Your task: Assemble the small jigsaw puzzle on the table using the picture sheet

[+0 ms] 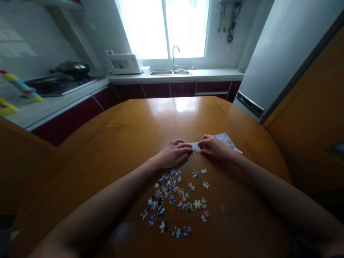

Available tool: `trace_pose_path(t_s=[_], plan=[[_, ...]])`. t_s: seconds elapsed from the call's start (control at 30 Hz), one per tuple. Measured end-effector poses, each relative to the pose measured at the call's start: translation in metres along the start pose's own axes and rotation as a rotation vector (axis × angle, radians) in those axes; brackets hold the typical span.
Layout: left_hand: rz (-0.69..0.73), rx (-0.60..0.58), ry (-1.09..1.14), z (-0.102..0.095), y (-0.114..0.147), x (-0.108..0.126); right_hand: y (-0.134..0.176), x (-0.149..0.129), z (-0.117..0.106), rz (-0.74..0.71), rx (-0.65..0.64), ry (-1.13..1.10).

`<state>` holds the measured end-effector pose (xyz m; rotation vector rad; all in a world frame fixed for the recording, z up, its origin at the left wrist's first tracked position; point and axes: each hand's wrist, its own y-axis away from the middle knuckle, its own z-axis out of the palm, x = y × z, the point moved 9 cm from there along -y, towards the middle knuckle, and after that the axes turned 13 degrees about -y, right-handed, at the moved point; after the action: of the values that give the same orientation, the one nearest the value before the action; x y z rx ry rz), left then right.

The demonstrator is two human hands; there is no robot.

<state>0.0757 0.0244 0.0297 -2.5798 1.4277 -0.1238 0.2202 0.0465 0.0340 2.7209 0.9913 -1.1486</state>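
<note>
A small joined section of jigsaw puzzle (196, 147) lies on the wooden table between my two hands. My left hand (176, 154) rests palm down at its left side, fingers stretched out and fingertips touching its edge. At the right side, my right hand (213, 147) has its fingers bent and closed on a puzzle piece at the section's edge, mostly hidden by the fingers. Under and beyond the right hand lies a printed picture sheet (227, 139), partly covered. Many loose puzzle pieces (169, 186) are scattered nearer to me, below the left hand.
The wooden table (107, 143) has rounded sides. Past it stand a counter with a sink (161, 72), a microwave (123, 63) and a stove with a black pan (71, 68). A fridge (282, 46) is at the right. A few pieces (181, 232) lie near the front.
</note>
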Motion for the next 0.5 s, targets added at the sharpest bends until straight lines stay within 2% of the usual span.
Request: trace_pose_path(t_s=[0.13, 0.5], plan=[[0.001, -0.016, -0.045, 0.0003, 0.0008, 0.0014, -0.0013, 0.0012, 0.0014, -0.005, 0.039, 0.011], [0.001, -0.072, -0.131, 0.0078, -0.0023, 0.0058, -0.0013, 0.0004, 0.0015, 0.0, 0.029, -0.014]])
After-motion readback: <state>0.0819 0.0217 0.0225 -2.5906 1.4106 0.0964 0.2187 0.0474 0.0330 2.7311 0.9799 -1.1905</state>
